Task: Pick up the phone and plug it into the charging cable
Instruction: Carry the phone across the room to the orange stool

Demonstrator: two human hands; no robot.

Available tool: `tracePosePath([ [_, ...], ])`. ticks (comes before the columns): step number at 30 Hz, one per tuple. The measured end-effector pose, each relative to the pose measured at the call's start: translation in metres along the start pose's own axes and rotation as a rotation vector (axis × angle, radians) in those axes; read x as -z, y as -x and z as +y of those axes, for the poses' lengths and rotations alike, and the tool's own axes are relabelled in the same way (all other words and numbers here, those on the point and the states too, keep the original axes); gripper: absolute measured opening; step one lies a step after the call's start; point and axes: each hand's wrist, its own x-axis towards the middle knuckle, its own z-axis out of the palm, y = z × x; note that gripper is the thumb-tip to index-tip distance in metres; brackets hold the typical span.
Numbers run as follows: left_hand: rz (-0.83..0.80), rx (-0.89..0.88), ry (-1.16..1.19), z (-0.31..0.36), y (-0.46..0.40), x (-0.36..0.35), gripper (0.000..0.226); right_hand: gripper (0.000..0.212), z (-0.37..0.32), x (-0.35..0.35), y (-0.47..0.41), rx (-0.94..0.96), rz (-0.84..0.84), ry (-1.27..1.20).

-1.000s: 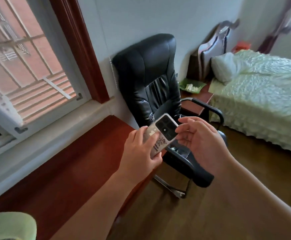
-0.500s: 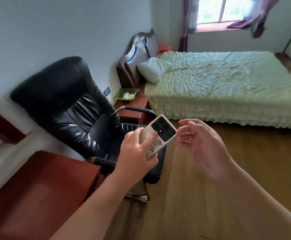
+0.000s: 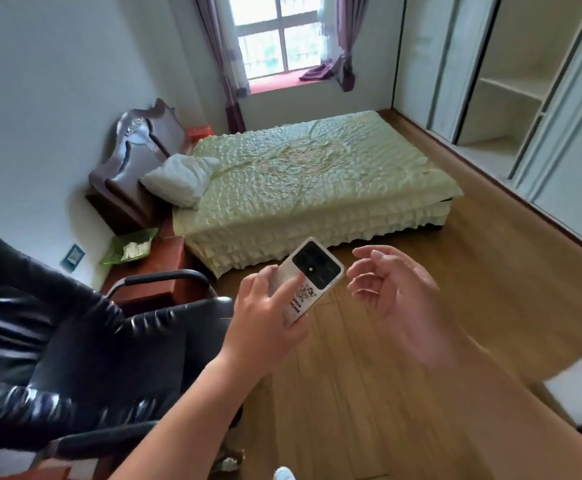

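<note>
A bedroom with a wood-plank floor [image 3: 369, 393] lies under the hands. The left hand [image 3: 265, 317] grips the lower end of the white-cased phone with a black camera block [image 3: 312, 277], its long axis running up and away to the right. The right hand [image 3: 398, 292], empty with fingers loosely curled, hovers just beside the phone's far end. Beyond lies the green-quilted bed [image 3: 310, 178], and no charging cable shows.

phone [image 3: 312, 282] case, red lettering too blurred
</note>
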Motion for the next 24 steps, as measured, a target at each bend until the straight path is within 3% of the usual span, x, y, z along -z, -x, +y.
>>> tracePosePath([
  [7,-0.023,-0.078,0.069,-0.019,-0.076,-0.044,0.062,0.031,-0.013,0.028,-0.053,0.046,0.106,0.012],
  [18,-0.095,-0.25,0.19,-0.083,-0.25,-0.128,0.059,0.025,-0.036,0.038,-0.205,0.15,0.291,0.087],
  [24,-0.143,-0.337,0.275,-0.067,-0.334,-0.17,0.055,0.021,-0.055,0.065,-0.255,0.209,0.409,0.147],
])
